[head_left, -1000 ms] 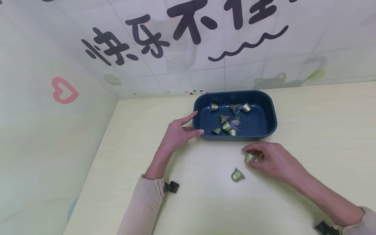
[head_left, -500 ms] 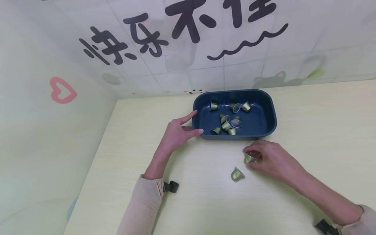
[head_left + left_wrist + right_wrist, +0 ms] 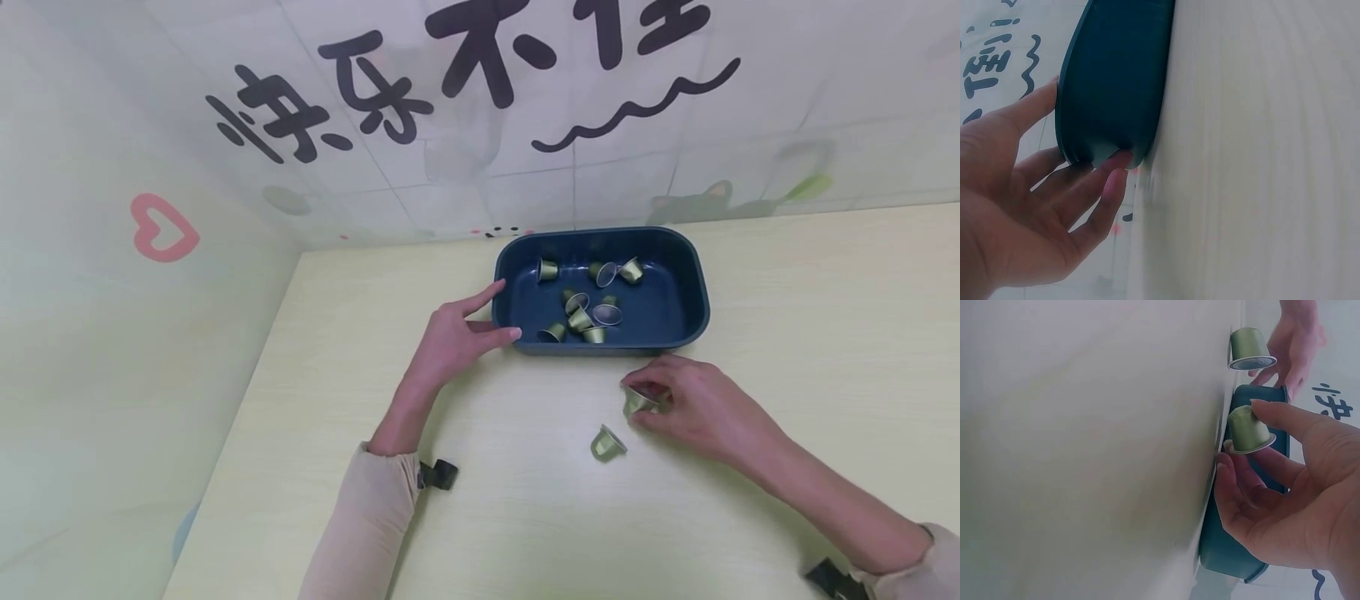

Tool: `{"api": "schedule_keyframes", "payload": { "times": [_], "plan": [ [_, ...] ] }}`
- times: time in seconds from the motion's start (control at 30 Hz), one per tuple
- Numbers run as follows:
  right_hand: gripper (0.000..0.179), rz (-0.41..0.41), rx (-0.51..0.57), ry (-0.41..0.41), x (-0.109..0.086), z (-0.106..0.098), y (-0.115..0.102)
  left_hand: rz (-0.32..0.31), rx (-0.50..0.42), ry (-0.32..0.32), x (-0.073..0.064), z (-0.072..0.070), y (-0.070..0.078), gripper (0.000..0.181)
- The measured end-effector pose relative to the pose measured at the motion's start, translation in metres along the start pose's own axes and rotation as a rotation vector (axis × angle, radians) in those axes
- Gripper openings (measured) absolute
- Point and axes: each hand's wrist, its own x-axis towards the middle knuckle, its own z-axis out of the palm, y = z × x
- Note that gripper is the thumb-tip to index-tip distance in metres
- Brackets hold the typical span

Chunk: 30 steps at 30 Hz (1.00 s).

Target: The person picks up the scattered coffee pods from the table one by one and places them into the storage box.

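Observation:
A dark blue rectangular tray (image 3: 645,317) stands on the table by the back wall, with several green coffee capsules (image 3: 547,270) lying inside. At the tray's left end is my left hand (image 3: 450,342); its spread fingers touch the rim and end wall, also seen in the left wrist view. Just in front of the tray, my right hand (image 3: 697,408) pinches a green coffee capsule (image 3: 1249,430) between thumb and fingers, low over the table. A second loose capsule (image 3: 607,444) lies on its side on the table, left of and nearer than the right hand.
The pale wooden table (image 3: 495,517) meets a wall covering (image 3: 465,200) with dark lettering at the back and another wall (image 3: 90,350) on the left. Each wrist wears a black strap mount (image 3: 438,475).
Almost nothing differs. The right hand stays at the capsule in front of the tray, and the left hand stays at the tray's end; the head view shifts slightly.

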Motion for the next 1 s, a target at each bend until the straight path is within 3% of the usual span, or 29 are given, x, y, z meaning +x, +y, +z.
{"api": "schedule_keyframes", "payload": {
  "times": [0.3, 0.63, 1.0],
  "plan": [
    [0.036, 0.035, 0.091, 0.0, -0.003, -0.003, 0.0, 0.002, 0.001, 0.001, 0.0, 0.0, 0.0, 0.072],
    [0.037, -0.016, 0.131, 0.023, -0.006, -0.007, -0.002, -0.009, 0.002, 0.004, 0.0, 0.0, -0.001, 0.072],
    [0.038, -0.016, 0.187, 0.041, -0.01, -0.013, -0.008, -0.012, 0.004, -0.002, -0.001, 0.0, -0.001, 0.071]
  ]
}}
